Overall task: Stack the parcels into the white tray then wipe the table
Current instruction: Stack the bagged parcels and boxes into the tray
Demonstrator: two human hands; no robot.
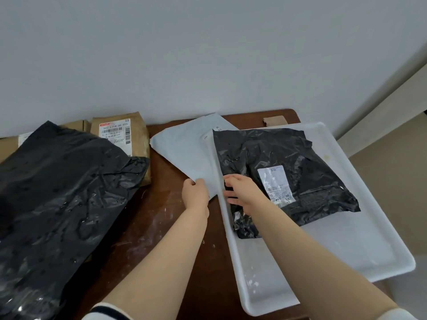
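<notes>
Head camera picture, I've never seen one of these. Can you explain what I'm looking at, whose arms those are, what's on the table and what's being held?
There is no machine here. A person wears a camera on the head, so this single picture looks forward and down at their own two bare arms. The left hand pinches the near corner of a pale grey mailer, which lies on the brown table against the left rim of the white tray. The right hand grips the edge of a small black parcel that lies in the tray. Further left sit a large black parcel and a brown paper parcel with a printed label. The table shows white smudges.
</notes>
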